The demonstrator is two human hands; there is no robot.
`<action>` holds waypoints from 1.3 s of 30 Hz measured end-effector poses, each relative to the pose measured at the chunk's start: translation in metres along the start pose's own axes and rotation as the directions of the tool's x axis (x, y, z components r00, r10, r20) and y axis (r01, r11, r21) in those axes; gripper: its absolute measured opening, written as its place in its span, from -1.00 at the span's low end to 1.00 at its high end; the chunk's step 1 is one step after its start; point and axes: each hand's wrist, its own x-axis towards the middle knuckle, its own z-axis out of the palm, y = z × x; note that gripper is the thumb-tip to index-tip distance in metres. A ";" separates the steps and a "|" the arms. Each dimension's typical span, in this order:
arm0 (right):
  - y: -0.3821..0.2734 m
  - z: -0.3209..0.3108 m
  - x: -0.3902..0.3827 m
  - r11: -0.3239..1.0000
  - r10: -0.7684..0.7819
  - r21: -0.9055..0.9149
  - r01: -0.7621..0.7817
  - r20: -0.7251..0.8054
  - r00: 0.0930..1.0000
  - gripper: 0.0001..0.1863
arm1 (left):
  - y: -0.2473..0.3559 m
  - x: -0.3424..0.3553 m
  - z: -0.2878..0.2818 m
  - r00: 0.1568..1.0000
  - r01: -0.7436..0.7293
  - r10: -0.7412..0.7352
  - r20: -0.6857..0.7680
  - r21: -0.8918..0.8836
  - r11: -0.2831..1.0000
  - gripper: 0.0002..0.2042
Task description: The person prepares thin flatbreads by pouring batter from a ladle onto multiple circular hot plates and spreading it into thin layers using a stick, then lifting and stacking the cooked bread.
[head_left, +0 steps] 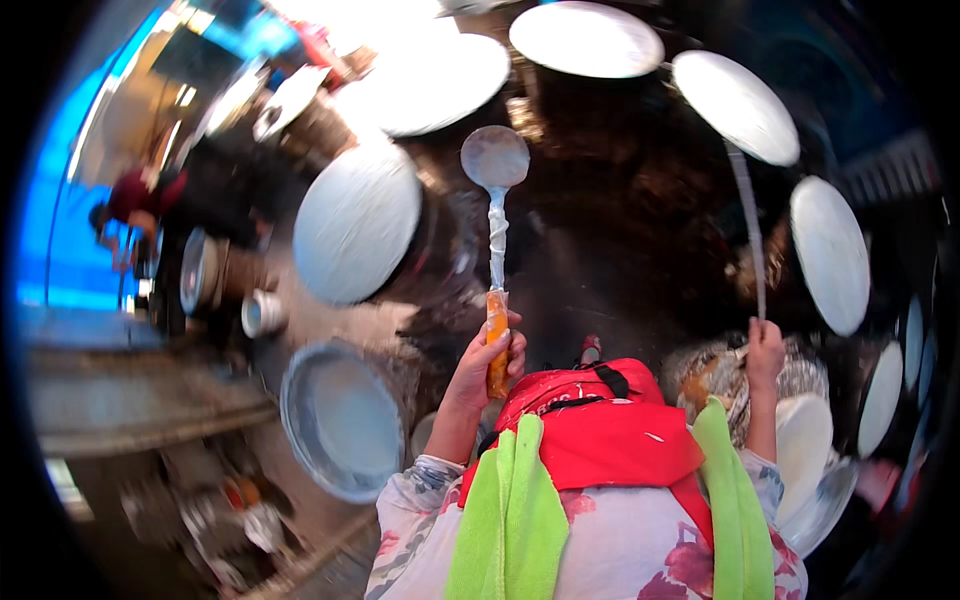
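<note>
A ladle [497, 245] stands nearly upright in front of the person's body, its round, pale-coated bowl pointing away and its shaft smeared with something white. The left hand [474, 372] is closed around its orange handle [497, 345]. The right hand [766, 355], well apart from the left, grips the lower end of a long, thin stick [748, 215]. The stick's far end meets the edge of a round white disc [735, 105] in the view; whether the two touch, I cannot tell.

More white surfaces of this kind curve around the dark floor: one [358, 222] left of the ladle, another [586, 38] at the top and a third [830, 255] on the right. Below the left one sits a wide basin [303, 455] with pale contents, and near it a small white bucket [263, 314].

Close to the body, a red bag [580, 440] hangs at the waist between two ends of a bright green cloth [505, 510], over a pale, flower-printed top [625, 540]. Farther off on the left, another person [150, 195], blurred, bends near blue sheeting [50, 225]
</note>
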 end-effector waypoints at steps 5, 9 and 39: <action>-0.141 0.075 -0.028 0.862 -0.473 0.147 0.485 0.576 0.667 -0.75 | -0.008 -0.141 -0.075 0.948 -0.271 0.269 -0.169 0.011 0.962 -0.74; -0.199 0.115 -0.094 0.674 -0.575 0.241 0.699 0.764 0.292 -0.65 | -0.036 -0.249 -0.115 0.775 -0.379 0.321 -0.545 0.007 0.925 -0.80; -0.289 0.149 -0.214 0.620 -0.557 0.395 0.678 0.830 0.026 -0.65 | -0.112 -0.364 -0.239 0.928 -0.372 0.154 -0.339 -0.842 0.390 -0.66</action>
